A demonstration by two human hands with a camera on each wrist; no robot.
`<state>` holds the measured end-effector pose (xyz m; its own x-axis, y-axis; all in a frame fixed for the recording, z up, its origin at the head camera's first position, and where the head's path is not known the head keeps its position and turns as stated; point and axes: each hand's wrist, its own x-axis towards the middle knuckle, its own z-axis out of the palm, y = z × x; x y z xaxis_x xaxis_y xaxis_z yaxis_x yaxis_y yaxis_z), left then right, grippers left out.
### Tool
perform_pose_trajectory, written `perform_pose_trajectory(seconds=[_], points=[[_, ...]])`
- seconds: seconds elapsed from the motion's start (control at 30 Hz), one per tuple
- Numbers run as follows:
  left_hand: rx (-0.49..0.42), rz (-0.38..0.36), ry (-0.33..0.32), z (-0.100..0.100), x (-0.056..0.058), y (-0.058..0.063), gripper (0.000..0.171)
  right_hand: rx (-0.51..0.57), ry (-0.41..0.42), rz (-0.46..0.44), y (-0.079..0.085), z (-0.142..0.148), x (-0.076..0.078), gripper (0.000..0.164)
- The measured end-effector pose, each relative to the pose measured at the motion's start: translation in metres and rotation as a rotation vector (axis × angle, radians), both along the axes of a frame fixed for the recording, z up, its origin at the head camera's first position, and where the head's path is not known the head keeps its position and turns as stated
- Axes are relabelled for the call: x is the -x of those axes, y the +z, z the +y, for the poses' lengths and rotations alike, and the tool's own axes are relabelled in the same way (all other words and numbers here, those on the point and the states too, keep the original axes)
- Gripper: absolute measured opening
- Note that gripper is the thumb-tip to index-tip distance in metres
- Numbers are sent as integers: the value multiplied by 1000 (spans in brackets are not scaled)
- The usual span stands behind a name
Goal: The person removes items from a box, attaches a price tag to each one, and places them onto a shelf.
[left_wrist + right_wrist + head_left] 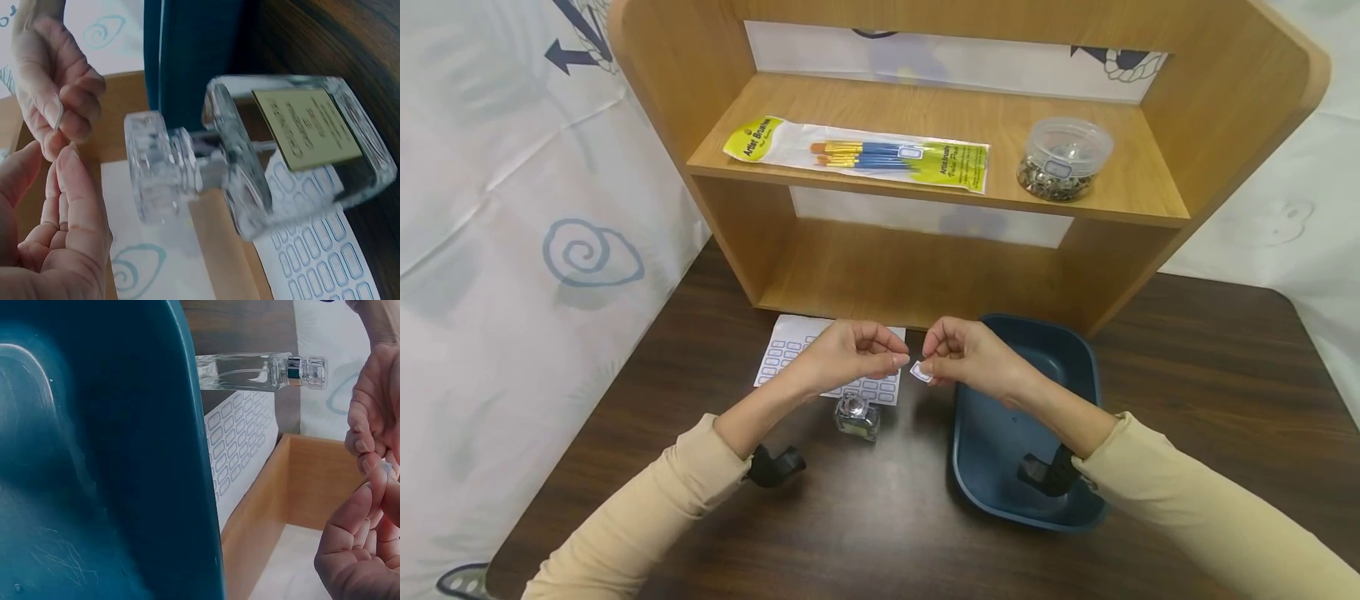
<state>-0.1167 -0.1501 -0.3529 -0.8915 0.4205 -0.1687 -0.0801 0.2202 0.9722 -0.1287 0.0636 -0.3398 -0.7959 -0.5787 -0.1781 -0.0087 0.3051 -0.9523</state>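
A dark brown wooden table [880,517] stands against white printed cloth hangings [512,250], with a light wooden shelf unit [940,100] at its far edge. In the head view, the shelf carries a clear packet of blue-handled artist brushes [857,154] and, well apart to the right, a round clear plastic jar of small metal pieces [1063,158]. Below, both hands are raised over the table close together. The right hand [966,358] pinches a small white blue-bordered sticker label [921,372] between thumb and fingertips, above the near-left edge of a dark blue plastic tray [1075,367]. The left hand [850,354] has its fingers curled, thumb and forefinger drawn narrowly together just beside the label; whether they touch it cannot be told. Under the left hand lies a white sheet of blue-bordered labels [790,346], and near its front edge stands a small clear glass bottle [857,415].

In the left wrist view, the glass bottle [262,150] fills the frame, blurred, with a gold label on its side, over the label sheet [319,262]. The right hand [56,87] holds the sticker [59,114] edge-on; the left hand [50,231] points its fingertips just beneath.

In the right wrist view, the blue tray [94,456] takes up the left, with the bottle [262,372] and label sheet [240,450] beyond it. Both hands meet at the right edge, the right hand [359,550] below with fingertips pinched.
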Motion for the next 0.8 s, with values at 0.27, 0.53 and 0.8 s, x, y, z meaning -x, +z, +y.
perform_pose_trajectory(seconds=[0.27, 0.53, 0.8], points=[[29, -2, -41, 9, -2, 0, 19, 1, 22, 32, -1, 2, -3, 16], [33, 12, -51, 12, -2, 0, 16, -5, 17, 32, 0, 1, -5, 14], [49, 28, -32, 14, -4, 0, 13, 0, -10, 26, 1, 2, -6, 14]])
